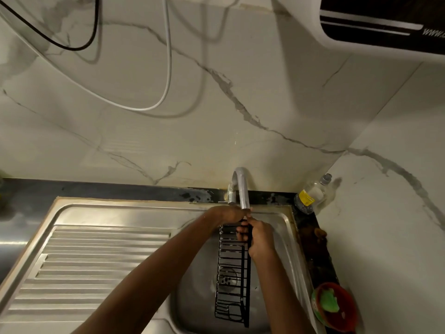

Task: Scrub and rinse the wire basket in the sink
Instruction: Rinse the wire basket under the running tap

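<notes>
From the head camera I look down on a stainless steel sink; its metal is brushed and dull, with a ribbed draining board pressed into the left half and a rounded bowl on the right; a round perforated drain sits in the bowl floor. The wire basket is a long, narrow rack of thin black wire; I see it standing lengthwise in the bowl, its far end lifted under the curved chrome tap, its near end low by the front wall. My right hand has its fingers curled round the basket's upper right rail; my left hand reaches over the basket's top end just under the spout, and I cannot tell how its fingers lie there. Behind is a glossy marble-patterned wall with grey veins; a white cable and a black cable loop across it. A clear plastic bottle with a yellow label stands in the corner; a round red bowl holding a green scrubber sits on the dark ledge at right.
</notes>
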`<state>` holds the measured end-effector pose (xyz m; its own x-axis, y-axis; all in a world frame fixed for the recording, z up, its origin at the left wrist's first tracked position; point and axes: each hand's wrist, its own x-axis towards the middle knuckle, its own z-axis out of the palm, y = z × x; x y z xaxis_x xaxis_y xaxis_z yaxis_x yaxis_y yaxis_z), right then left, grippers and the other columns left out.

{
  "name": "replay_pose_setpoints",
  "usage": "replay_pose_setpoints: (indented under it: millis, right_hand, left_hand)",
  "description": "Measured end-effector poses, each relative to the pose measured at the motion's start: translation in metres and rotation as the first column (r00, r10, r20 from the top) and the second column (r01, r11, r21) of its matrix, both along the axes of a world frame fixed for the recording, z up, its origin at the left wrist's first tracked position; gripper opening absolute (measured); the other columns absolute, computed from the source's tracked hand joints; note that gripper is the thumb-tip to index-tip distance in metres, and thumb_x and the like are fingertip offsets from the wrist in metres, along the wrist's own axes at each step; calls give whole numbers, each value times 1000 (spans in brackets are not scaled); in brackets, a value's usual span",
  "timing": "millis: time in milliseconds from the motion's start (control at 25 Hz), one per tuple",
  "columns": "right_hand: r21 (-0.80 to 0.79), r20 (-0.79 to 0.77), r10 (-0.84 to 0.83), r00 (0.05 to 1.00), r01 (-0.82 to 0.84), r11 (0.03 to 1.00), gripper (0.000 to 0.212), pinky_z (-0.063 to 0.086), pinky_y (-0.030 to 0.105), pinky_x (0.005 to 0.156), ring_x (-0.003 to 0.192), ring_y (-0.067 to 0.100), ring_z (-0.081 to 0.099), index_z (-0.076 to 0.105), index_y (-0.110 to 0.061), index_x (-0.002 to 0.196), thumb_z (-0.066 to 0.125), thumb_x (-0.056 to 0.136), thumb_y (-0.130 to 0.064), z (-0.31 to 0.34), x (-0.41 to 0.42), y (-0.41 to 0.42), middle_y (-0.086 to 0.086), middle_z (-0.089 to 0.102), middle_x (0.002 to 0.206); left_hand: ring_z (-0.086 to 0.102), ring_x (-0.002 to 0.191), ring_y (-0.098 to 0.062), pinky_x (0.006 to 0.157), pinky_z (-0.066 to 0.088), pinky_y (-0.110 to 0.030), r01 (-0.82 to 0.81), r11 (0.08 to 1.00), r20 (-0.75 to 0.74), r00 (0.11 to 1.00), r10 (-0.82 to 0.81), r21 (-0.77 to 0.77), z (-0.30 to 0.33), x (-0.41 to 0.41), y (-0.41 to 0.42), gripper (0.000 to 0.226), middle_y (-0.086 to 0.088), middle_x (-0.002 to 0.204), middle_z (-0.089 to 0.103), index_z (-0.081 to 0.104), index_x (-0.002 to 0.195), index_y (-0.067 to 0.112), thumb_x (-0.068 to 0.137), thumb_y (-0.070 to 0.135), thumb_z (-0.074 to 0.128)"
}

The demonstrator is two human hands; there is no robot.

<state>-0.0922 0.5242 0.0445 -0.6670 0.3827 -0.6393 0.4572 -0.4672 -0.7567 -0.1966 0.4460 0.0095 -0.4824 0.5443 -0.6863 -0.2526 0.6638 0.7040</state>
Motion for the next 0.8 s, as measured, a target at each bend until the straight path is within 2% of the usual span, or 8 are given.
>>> replay_pose_setpoints:
  millis: [80,120,280,360,480,560,720,800]
  right_hand:
    - [-70,28,-6,1000,8,998,18,50,27,45,40,14,53,66,-1,87,61,98,-14,2,-3,4,9,63,63]
    - [-99,41,0,999,4,995,17,52,27,45,39,14,54,67,0,88,61,98,-13,2,-3,7,10,65,64]
    - [-145,64,49,997,-39,989,15,56,29,49,46,16,51,65,4,100,58,99,-8,1,-5,12,17,64,73]
    - [-147,52,45,998,-37,988,16,54,28,50,53,17,50,65,4,101,55,101,-9,2,-7,11,18,61,76]
    - [-216,8,10,1000,-8,976,18,52,27,52,57,17,51,65,1,96,53,102,-11,4,-9,11,15,63,75]
    - [-237,-28,-3,1000,-4,971,16,48,23,44,57,17,50,65,1,95,54,101,-10,2,-8,14,13,63,74]
    - [-68,-98,53,994,-60,996,31,38,20,37,42,10,41,69,3,103,67,94,-27,-4,12,24,10,67,76]
    - [19,-186,140,973,-139,990,31,32,18,38,50,11,47,72,0,108,63,96,-27,1,27,28,14,75,96]
  left_hand:
    - [63,88,-16,100,48,-36,-19,1000,-31,999,19,-17,0,-1,-1,65,-3,89,66,66,123,1,110,53,29]
    - [62,91,-15,95,47,-31,-14,1000,-32,999,13,-22,3,1,-2,64,-3,95,66,63,128,1,111,53,28]
    - [63,67,-8,64,53,-10,-41,999,20,999,41,-23,2,8,1,62,2,67,64,62,99,9,112,52,19]
    - [61,54,-7,56,52,-13,-75,997,26,997,76,-9,2,12,5,63,5,52,59,58,85,10,112,51,18]
    - [57,46,-6,67,51,-25,-72,997,10,997,72,15,-5,4,9,73,6,49,57,61,105,-7,110,55,24]
    - [62,51,-5,76,53,-28,-43,999,-26,999,43,-1,-10,-1,7,67,6,55,64,62,114,1,109,58,26]
    - [66,74,-10,85,59,-31,-30,998,-44,999,28,-48,-4,-9,4,48,-4,91,72,64,111,7,108,51,44]
    - [64,82,-12,96,56,-36,-13,997,-132,991,3,-72,-7,-12,3,61,-16,110,72,65,123,2,104,57,47]
